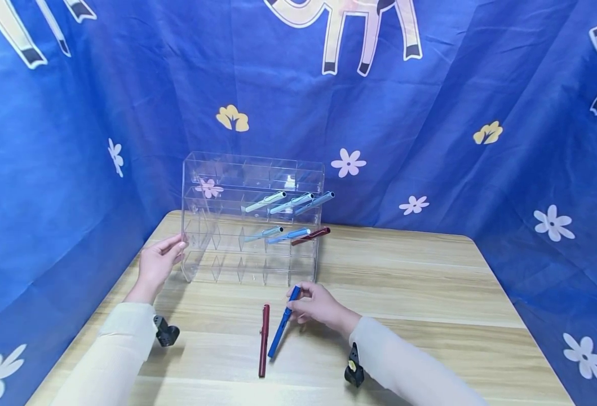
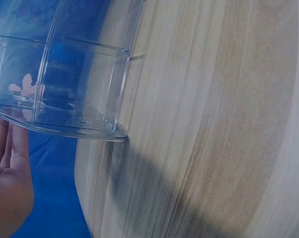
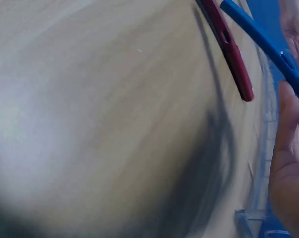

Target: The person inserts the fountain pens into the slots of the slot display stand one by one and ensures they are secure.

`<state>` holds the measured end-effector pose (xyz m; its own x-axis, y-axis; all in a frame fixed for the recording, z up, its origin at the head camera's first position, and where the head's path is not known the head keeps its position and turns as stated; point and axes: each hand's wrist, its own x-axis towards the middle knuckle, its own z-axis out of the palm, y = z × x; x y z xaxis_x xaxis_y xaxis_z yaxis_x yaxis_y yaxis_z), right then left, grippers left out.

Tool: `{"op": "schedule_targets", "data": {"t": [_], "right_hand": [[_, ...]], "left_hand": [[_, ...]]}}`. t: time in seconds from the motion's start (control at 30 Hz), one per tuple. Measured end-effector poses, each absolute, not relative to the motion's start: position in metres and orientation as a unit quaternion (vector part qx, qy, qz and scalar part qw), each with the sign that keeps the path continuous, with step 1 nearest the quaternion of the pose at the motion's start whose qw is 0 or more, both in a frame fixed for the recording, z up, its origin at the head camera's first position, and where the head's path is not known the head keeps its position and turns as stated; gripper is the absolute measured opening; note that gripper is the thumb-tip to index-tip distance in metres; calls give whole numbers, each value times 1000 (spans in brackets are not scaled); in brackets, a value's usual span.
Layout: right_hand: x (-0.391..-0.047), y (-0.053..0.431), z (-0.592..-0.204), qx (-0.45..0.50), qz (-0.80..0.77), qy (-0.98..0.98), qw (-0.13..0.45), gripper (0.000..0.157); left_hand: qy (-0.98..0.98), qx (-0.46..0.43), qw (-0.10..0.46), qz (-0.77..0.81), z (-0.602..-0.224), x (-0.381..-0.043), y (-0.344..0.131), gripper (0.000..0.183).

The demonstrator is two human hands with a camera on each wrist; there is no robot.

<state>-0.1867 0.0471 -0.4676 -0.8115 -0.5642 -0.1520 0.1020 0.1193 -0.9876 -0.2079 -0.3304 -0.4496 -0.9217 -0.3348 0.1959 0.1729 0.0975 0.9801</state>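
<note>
My right hand [image 1: 315, 304] pinches a dark blue pen [image 1: 281, 332] near its upper end, and the pen slants down toward me over the table. Beside it, a dark red pen [image 1: 264, 341] with a clip lies on the wood. In the right wrist view the blue pen [image 3: 258, 39] passes close to the red pen [image 3: 233, 54]. My left hand [image 1: 157, 265] holds the left side edge of a clear pen rack [image 1: 252, 163], thumb and fingertips at the panel. The left wrist view shows the fingers [image 2: 18, 148] against the rack's edge.
Two rows of pens rest slanted in the rack's right part: pale green, light blue and blue pens [image 1: 314, 203] above, more blue pens and a dark red pen [image 1: 310, 236] below. Blue patterned cloth [image 1: 405, 141] surrounds the wooden table [image 1: 430, 293].
</note>
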Motion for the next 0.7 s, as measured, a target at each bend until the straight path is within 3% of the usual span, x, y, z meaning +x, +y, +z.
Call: {"op": "schedule_targets", "data": {"t": [0.3, 0.7], "right_hand": [[-199, 51, -451, -153, -683, 683, 207, 28], [-208, 45, -445, -134, -739, 653, 101, 21]], "left_hand": [[-724, 58, 184, -662, -434, -199, -322, 41], [-747, 70, 184, -635, -449, -207, -332, 46]]}}
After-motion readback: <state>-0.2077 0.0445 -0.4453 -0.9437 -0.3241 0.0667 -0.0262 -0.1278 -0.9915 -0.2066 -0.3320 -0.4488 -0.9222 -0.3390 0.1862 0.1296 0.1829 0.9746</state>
